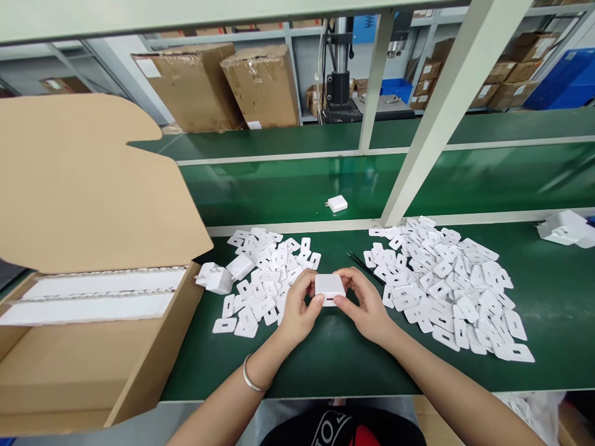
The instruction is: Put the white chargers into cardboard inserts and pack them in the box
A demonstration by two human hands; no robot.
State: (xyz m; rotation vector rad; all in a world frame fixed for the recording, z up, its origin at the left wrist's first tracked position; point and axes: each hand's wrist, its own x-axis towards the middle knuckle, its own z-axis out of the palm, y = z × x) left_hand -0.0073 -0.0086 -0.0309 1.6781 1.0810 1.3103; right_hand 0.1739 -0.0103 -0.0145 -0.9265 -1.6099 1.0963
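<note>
A white charger (330,285) is held up in front of me between both hands, its slotted end facing me. My left hand (301,305) is closed on its left side, and my right hand (364,303) grips the right side with the thumb at the slotted end. Left of my hands lies a pile of small white slotted plates (264,279), with a few white chargers (216,279) at its left edge. A larger heap of such plates (446,285) spreads to the right. Dark tweezers (365,266) lie at that heap's left edge, partly hidden.
An open cardboard box (153,365) with white strips inside stands at the left. Another charger (337,203) lies on the green strip (279,192) beyond the bench. A slanted pale post (441,118) rises behind the right heap. More white chargers (567,229) sit far right.
</note>
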